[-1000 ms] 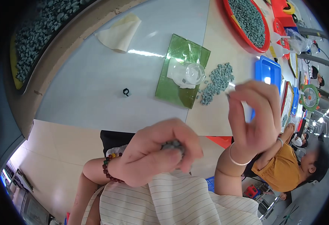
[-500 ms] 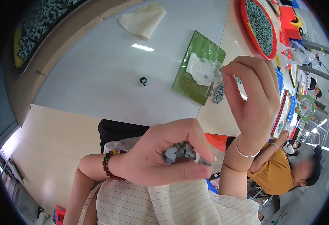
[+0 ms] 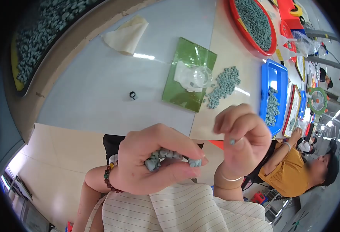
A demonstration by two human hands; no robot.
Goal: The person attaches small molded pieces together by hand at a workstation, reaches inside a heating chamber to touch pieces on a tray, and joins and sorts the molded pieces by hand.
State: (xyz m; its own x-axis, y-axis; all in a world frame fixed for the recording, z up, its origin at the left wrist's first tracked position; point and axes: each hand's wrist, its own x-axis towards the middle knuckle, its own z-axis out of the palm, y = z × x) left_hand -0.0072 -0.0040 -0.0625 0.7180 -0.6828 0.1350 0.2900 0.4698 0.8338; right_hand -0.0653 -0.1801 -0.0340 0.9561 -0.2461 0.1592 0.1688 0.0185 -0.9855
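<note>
My left hand (image 3: 158,160), with a beaded bracelet (image 3: 108,178) at the wrist, curls around several small grey-green stones (image 3: 153,162). One more stone (image 3: 195,162) is gripped between its thumb and fingertips. To the right, my right hand (image 3: 245,139) is raised, pinching a tiny greenish piece (image 3: 232,142) between thumb and finger. Some motion blur covers this hand. Beyond the hands, a clear round dish (image 3: 202,76) sits on white material (image 3: 183,77) atop a green board (image 3: 172,91). A pile of green stones (image 3: 224,86) lies beside the board.
A cream cloth (image 3: 125,36) and a small black ring-shaped item (image 3: 132,95) rest on the table (image 3: 81,89). To the right are a red basin (image 3: 272,46) of stones and a blue tray (image 3: 268,71). A co-worker in a mustard shirt (image 3: 284,170) sits at the right.
My right hand has come back from the clear dish toward my body and now pinches a small piece. The view has shifted, showing more of the stone pile and blue tray.
</note>
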